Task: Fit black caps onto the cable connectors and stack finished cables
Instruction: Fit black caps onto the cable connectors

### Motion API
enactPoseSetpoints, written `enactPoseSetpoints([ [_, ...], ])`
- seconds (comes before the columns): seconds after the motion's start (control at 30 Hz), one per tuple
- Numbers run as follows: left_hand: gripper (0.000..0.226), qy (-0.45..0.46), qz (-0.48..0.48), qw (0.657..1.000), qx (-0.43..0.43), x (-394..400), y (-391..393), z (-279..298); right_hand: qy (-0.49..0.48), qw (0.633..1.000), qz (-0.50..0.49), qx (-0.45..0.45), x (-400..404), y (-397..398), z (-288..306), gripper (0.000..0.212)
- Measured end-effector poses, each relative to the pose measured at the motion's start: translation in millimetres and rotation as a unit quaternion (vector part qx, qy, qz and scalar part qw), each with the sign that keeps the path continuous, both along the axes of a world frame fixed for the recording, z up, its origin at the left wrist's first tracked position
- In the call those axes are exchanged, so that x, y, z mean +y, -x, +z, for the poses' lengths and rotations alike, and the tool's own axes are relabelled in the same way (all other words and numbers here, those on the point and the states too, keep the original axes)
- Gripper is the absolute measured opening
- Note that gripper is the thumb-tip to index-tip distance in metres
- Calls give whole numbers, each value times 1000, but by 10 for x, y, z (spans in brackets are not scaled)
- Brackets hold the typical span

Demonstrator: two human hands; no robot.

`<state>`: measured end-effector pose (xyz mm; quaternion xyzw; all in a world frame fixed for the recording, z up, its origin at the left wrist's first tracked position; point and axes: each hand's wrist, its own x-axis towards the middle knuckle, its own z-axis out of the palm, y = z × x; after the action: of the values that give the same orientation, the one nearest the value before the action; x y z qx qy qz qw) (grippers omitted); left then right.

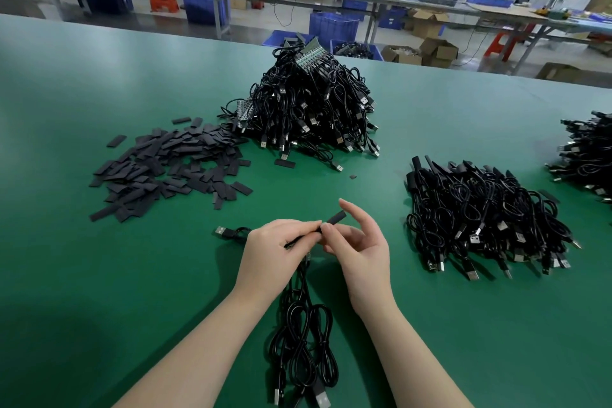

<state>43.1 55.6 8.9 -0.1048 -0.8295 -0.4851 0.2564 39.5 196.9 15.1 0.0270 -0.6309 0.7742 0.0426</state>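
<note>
We find the green work table (99,291) carrying the whole job, and we note its contents by size. The largest item is the heap of uncapped cables (308,109) at the far centre, tall and tangled, with bare metal plugs showing all round its foot; we judge this to be the bulk of the work outstanding. Next is the stack of finished cables (486,219) to the right, lower and flatter, with black sleeves visible along its far edge; a further cable pile (586,156) sits at the right margin, cut off by the frame, and we cannot tell its status. To the left lies the spread of loose black caps (165,169), plentiful, so supply is no constraint. Near the table's front edge a small bundle of cables (304,341) trails from the hands toward us, plugs at the near end. The left hand (275,252) pinches the cable end between thumb and fingers; the right hand (361,248) pinches the black cap (334,219) between thumb and forefinger, remaining fingers loosely spread. The cap stands at the cable's end, between both hands; whether it is fully seated we cannot tell. In our judgement the task is well short of half complete.
</note>
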Motion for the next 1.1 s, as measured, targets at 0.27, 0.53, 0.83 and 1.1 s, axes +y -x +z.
enactPoseSetpoints([
  [0.27,26,5,0,1000,-5,0,3,-23,-98,994,-27,28,-32,-11,-4,42],
  [0.53,22,-21,9,1000,-18,-2,19,-34,-127,989,-39,70,-46,-19,-43,50],
  [0.83,28,-21,3,999,-24,-9,27,-37,-179,983,-11,36,-46,20,-53,14],
  [1.1,28,20,22,999,-43,-9,73,-47,-41,996,-78,-15,23,40,-4,18],
])
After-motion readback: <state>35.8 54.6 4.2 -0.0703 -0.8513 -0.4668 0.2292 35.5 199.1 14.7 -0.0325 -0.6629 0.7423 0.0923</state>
